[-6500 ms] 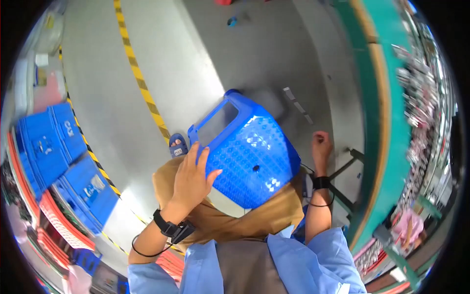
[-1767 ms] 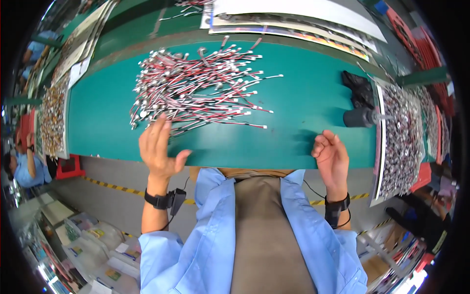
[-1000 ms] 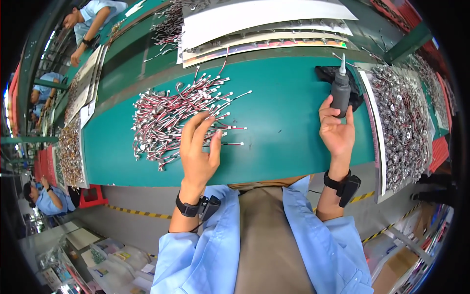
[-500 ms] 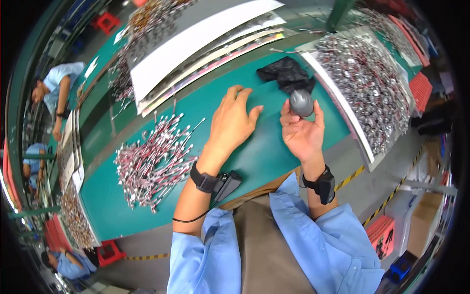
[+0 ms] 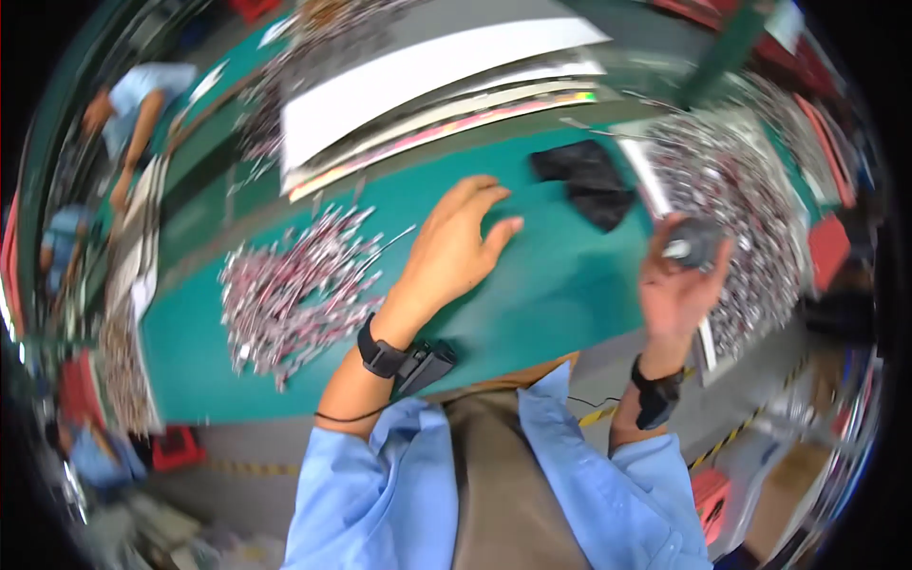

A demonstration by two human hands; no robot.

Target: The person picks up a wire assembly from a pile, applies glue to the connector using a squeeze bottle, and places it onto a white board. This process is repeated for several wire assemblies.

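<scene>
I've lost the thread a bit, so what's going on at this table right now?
A person has a dark bottle in the right hand, near the heap of small parts on the right. The left hand is open over the green table, holding nothing visible; whether it touches the surface is unclear. A pile of wires lies to its left, and crumpled black plastic lies between the left hand and the heap. The view is blurred.

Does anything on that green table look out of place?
Perhaps the crumpled black bundle, maybe a bag: it looks carelessly dropped on the green tabletop, away from the heaped wires. Blur could hide damage.
</scene>
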